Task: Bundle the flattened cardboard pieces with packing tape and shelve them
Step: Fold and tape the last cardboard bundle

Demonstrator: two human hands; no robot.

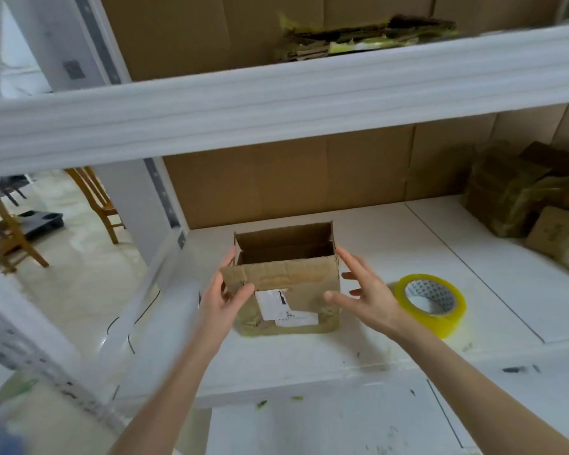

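Note:
A small open-topped cardboard box (293,277) with a white label on its front stands upright on the white shelf board (391,231). My left hand (222,295) touches the box's left front corner, thumb on the front face and fingers along the left side. My right hand (363,290) hovers spread beside the box's right side, with the thumb near the front face; contact is unclear. A roll of yellowish packing tape (431,305) lies flat on the shelf just right of my right hand. A taped bundle of flattened cardboard (358,39) rests on the shelf above.
The white beam of the upper shelf (276,96) crosses the view above the box. More taped cardboard bundles (523,198) are piled at the right of the shelf. Brown cardboard lines the back. A wooden chair (96,201) stands on the floor at left.

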